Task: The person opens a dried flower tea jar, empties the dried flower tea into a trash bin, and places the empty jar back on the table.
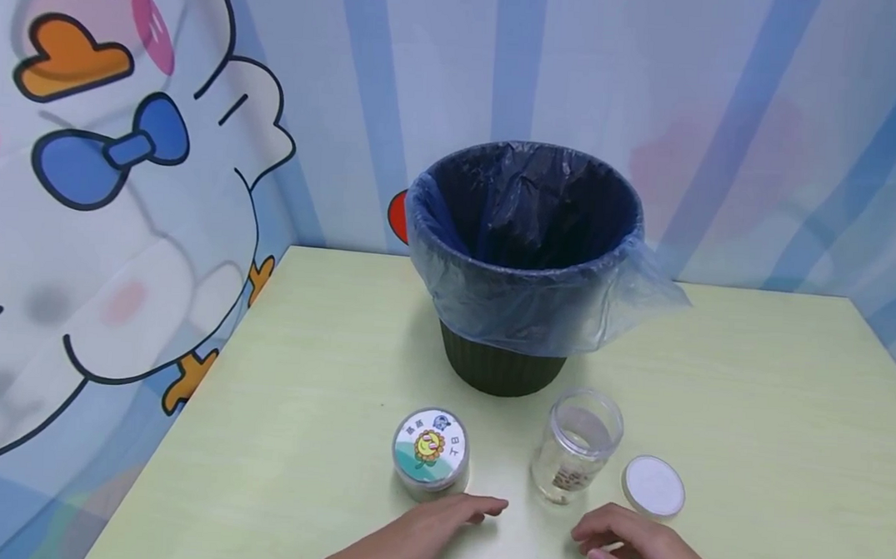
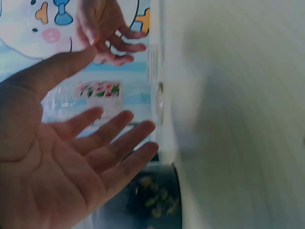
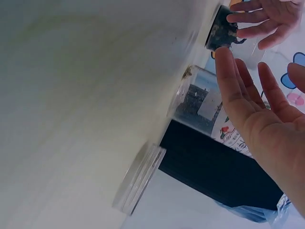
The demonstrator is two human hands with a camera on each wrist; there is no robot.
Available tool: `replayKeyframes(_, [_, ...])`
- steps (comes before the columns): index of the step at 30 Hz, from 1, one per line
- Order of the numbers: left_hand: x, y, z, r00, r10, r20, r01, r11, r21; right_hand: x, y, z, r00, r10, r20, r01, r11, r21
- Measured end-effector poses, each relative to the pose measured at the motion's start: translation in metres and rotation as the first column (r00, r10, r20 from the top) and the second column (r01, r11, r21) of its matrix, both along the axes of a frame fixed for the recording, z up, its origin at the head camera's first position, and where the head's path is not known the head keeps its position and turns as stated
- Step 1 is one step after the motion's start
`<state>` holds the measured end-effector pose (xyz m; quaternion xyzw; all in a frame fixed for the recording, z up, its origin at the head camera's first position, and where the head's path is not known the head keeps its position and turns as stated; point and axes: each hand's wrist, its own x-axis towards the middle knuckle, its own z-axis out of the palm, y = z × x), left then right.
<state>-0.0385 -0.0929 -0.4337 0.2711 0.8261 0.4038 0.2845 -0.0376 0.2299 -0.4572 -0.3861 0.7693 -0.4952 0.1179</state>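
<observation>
Grip released — left hand (image 1: pixel 428 533) and right hand (image 1: pixel 641 545) both empty; the lidless jar (image 1: pixel 577 446) is best held round its body, upright.

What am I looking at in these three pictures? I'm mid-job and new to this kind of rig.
There's no robot, just a person's bare left hand and right hand. The widest picture comes from a camera on the head, looking forward and down; the other two come from cameras on each wrist. On the pale table stand a round container with a sunflower on top, an open clear jar, a white lid lying nearby, and, behind them, a bin lined with a bluish bag. Neither hand holds anything.
</observation>
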Motion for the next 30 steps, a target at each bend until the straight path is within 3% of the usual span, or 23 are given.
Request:
replayKeyframes(3, [0.000, -0.008, 0.003, 0.995, 0.007, 0.101, -0.008, 1.000, 0.013, 0.000, -0.005, 0.000, 0.999, 0.017, 0.028, -0.017, 1.000, 0.003])
replayKeyframes(7, [0.000, -0.019, 0.008, 0.986, 0.019, 0.163, -0.027, 0.999, 0.042, 0.000, -0.013, 0.000, 0.998, 0.033, 0.062, -0.032, 0.999, -0.008])
replayKeyframes(14, [-0.001, -0.036, 0.013, 0.987, 0.019, 0.162, -0.028, 0.998, 0.050, 0.000, -0.023, -0.006, 0.997, 0.070, -0.025, -0.071, 0.997, -0.029])
replayKeyframes(20, [-0.003, -0.049, 0.016, 0.983, 0.056, 0.177, -0.051, 0.998, -0.034, 0.000, -0.025, -0.007, 0.998, 0.061, -0.025, -0.061, 0.998, -0.004])
replayKeyframes(26, [-0.006, -0.062, 0.020, 0.984, 0.074, 0.162, -0.056, 0.992, -0.117, 0.000, -0.029, -0.004, 0.993, 0.037, -0.108, -0.038, 0.999, -0.005])
replayKeyframes(30, [-0.007, -0.070, 0.021, 0.985, 0.086, 0.152, -0.062, 0.985, -0.158, 0.000, -0.033, -0.002, 0.994, -0.001, -0.113, 0.002, 1.000, 0.003])
